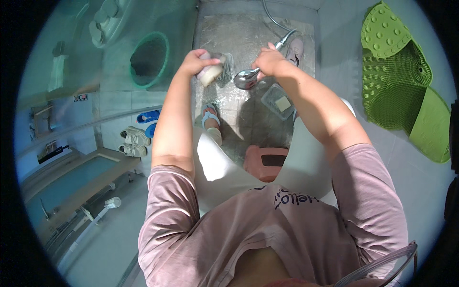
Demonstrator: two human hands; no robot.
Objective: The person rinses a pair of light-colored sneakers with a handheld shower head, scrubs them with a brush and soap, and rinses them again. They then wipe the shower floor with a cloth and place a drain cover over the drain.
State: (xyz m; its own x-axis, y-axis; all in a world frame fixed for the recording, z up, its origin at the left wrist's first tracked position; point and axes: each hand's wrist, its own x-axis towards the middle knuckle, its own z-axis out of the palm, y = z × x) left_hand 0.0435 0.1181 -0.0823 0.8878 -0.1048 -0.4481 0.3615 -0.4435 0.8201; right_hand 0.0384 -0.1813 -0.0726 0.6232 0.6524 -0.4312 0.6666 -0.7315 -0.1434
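My left hand (200, 64) grips a pale pink and cream shoe (209, 76) above the wet shower floor (233, 30). My right hand (269, 60) is closed around the handle of a chrome shower head (246, 79), whose face points towards the shoe. Thin streams of water (226, 68) run beside the shoe. A second pale shoe (295, 49) lies on the floor beyond my right hand. Under my right forearm is a clear plastic box (269, 97) with a block of soap (283, 103) in it.
A metal hose (272, 19) runs from the handle to the wall. A pink plastic stool (252, 161) stands between my legs. Green textured mats (394, 86) are on the right wall. Behind glass at left are a green-rimmed basket (166, 53), grey shoes (134, 141) and blue shoes (147, 116).
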